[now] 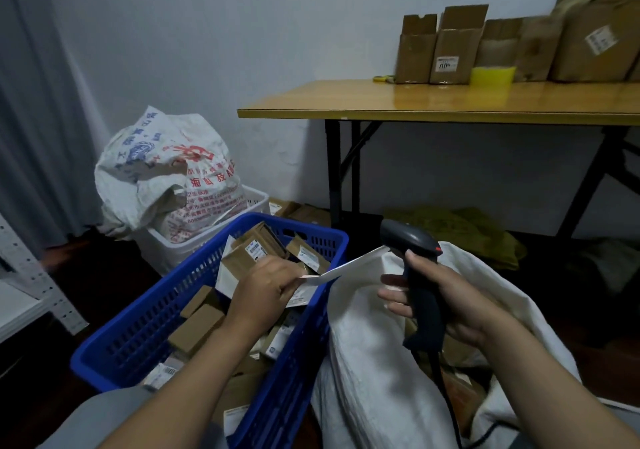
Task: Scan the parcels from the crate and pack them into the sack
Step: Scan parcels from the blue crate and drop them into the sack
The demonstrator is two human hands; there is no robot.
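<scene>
A blue plastic crate (pixel 145 330) in front of me holds several small cardboard parcels (pixel 197 330) with white labels. My left hand (pixel 266 289) is over the crate and pinches a thin white flat parcel (pixel 349 265) that sticks out to the right toward the scanner. My right hand (pixel 446 299) grips the handle of a dark grey barcode scanner (pixel 415 268), its head pointing left at the flat parcel. Below the scanner lies the white sack (pixel 363 362), its mouth open, with brown parcels showing inside at the right.
A white basket (pixel 180 254) behind the crate holds a full printed white sack (pixel 162 171). A wooden folding table (pixel 450 102) at the right carries cardboard boxes (pixel 450 50) and a yellow object (pixel 491 74). A grey curtain and a metal shelf stand at the left.
</scene>
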